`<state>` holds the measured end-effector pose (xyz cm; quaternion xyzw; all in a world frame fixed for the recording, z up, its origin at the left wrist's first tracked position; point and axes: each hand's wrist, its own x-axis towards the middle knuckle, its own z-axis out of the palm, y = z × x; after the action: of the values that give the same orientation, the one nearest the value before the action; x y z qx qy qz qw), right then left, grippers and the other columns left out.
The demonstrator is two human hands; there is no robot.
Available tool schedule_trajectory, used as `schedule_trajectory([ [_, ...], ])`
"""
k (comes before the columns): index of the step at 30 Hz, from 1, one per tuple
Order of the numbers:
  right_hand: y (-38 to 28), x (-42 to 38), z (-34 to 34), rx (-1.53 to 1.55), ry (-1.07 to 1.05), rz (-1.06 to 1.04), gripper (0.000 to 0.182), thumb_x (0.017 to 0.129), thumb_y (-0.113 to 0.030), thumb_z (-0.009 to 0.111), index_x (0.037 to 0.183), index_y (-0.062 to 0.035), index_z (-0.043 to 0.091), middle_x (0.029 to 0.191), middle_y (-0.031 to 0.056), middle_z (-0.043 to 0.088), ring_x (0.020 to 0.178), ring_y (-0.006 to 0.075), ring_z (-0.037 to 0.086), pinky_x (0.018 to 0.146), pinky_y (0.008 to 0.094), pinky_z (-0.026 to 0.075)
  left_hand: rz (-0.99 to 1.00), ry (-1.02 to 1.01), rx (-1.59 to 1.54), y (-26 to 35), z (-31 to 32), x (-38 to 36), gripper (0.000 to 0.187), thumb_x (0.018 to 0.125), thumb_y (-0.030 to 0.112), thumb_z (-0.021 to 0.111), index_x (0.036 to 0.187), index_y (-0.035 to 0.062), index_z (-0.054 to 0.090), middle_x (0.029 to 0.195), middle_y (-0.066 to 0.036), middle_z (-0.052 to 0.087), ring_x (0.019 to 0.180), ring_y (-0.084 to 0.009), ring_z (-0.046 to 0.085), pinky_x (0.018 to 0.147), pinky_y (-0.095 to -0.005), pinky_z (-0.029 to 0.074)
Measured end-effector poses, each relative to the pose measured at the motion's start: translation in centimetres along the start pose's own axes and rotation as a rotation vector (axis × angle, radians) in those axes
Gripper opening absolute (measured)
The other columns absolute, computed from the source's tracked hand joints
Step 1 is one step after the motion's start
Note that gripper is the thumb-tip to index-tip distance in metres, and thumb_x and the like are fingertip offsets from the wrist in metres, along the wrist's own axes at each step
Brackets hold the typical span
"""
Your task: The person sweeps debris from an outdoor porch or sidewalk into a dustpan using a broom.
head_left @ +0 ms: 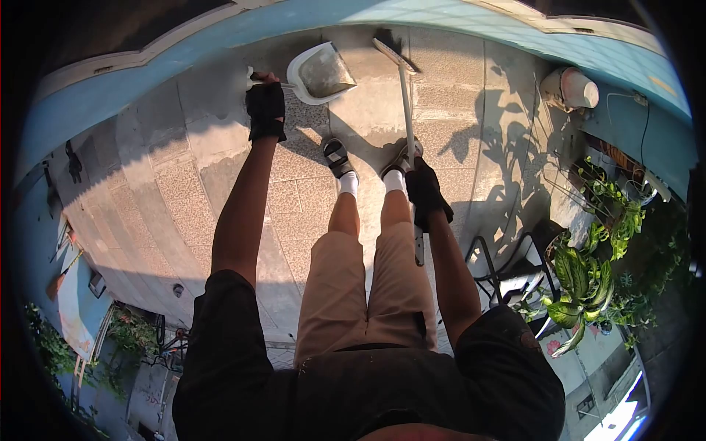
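L hand [266,109] grips dustpan [323,72] by handle, dustpan lying to its R; R hand [428,192] is wrapped round broom [407,110], which runs fwd, head end near dustpan.

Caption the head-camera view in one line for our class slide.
Left hand holding a dustpan, right hand gripping a broom, over paving part sunlit, part shaded.
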<state>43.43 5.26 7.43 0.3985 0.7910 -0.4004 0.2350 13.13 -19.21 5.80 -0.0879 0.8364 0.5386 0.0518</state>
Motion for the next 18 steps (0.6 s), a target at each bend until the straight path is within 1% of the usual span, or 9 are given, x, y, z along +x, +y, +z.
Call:
schedule_trajectory([
  [3,0.1,0.9,-1.7,-0.031,0.131,-0.192,0.053,0.086,-0.013,0.051,0.137,-0.003,0.042,0.067,0.0073,0.055,0.053,0.0166,0.054,0.046,0.0334,0.043,0.059,0.037,-0.172,-0.6,0.6,1.1,0.011,0.089,0.01,0.057,0.096,0.004,0.051,0.078,-0.006,0.058,0.073,-0.0152,0.059,0.07,-0.0297,0.049],
  [5,-5.6,1.5,-4.6,0.36,-0.102,0.121,0.047,0.085,-0.011,0.048,0.131,-0.0011,0.047,0.073,0.0068,0.055,0.06,0.0133,0.053,0.053,0.0299,0.044,0.138,0.005,-0.088,-0.2,0.9,1.1,0.014,0.089,0.008,0.055,0.101,0.0034,0.05,0.079,-0.006,0.057,0.072,-0.0153,0.059,0.069,-0.03,0.048],
  [7,-6.1,2.8,-2.9,0.407,-0.022,0.138,0.047,0.084,-0.012,0.048,0.129,-0.0007,0.046,0.076,0.008,0.054,0.061,0.0125,0.05,0.053,0.0299,0.043,0.107,0.008,0.106,-1.4,1.6,2.2,0.015,0.088,0.007,0.055,0.102,0.0035,0.05,0.079,-0.006,0.057,0.072,-0.0155,0.059,0.068,-0.0299,0.048],
  [9,-4.9,3.4,-1.9,0.133,0.012,-0.036,0.05,0.082,-0.013,0.048,0.131,-0.002,0.046,0.079,0.0102,0.055,0.061,0.0131,0.05,0.053,0.0316,0.044,0.186,0.056,0.202,-1.8,2.5,2.6,0.016,0.087,0.007,0.056,0.102,0.0039,0.051,0.079,-0.006,0.057,0.073,-0.0157,0.059,0.068,-0.0302,0.048],
  [10,-3.5,3.4,-1.3,0.119,-0.044,0.023,0.05,0.081,-0.013,0.049,0.129,-0.0018,0.049,0.084,0.0154,0.059,0.064,0.0189,0.056,0.057,0.035,0.046,0.153,0.074,0.17,-1.1,2.8,2.2,0.016,0.087,0.008,0.057,0.102,0.0042,0.051,0.079,-0.006,0.057,0.073,-0.0156,0.059,0.067,-0.0301,0.048],
  [11,-1.8,3.3,-1.2,0.115,-0.042,0.026,0.05,0.081,-0.013,0.049,0.129,-0.0018,0.049,0.084,0.0154,0.059,0.064,0.0189,0.056,0.057,0.035,0.046,0.119,0.093,0.139,-0.5,3.0,1.9,0.016,0.088,0.008,0.057,0.102,0.0044,0.051,0.078,-0.006,0.057,0.073,-0.0156,0.059,0.067,-0.03,0.048],
  [14,-1.5,-0.7,-2.9,-0.135,-0.048,-0.06,0.052,0.083,-0.014,0.054,0.134,-0.0036,0.046,0.091,0.0235,0.065,0.079,0.0337,0.064,0.065,0.0413,0.049,0.139,0.096,0.051,-2.0,3.8,2.5,0.015,0.089,0.011,0.057,0.101,0.0045,0.052,0.08,-0.006,0.058,0.072,-0.0158,0.059,0.068,-0.03,0.049],
  [17,-1.7,-2.7,-3.8,-0.155,0.072,-0.196,0.054,0.085,-0.016,0.055,0.136,-0.0045,0.044,0.087,0.0244,0.065,0.081,0.0352,0.065,0.068,0.0432,0.049,0.15,0.072,0.047,-2.0,4.3,2.9,0.016,0.088,0.012,0.059,0.101,0.0047,0.053,0.08,-0.006,0.059,0.073,-0.0151,0.059,0.068,-0.0295,0.049],
  [18,-4.1,-2.9,-5.3,-0.127,0.003,-0.066,0.053,0.085,-0.017,0.055,0.136,-0.0045,0.045,0.087,0.0249,0.064,0.08,0.0361,0.064,0.07,0.044,0.049,0.145,0.069,0.051,-1.6,4.4,2.7,0.016,0.088,0.012,0.059,0.101,0.0047,0.053,0.08,-0.006,0.059,0.073,-0.0151,0.059,0.068,-0.0295,0.049],
])
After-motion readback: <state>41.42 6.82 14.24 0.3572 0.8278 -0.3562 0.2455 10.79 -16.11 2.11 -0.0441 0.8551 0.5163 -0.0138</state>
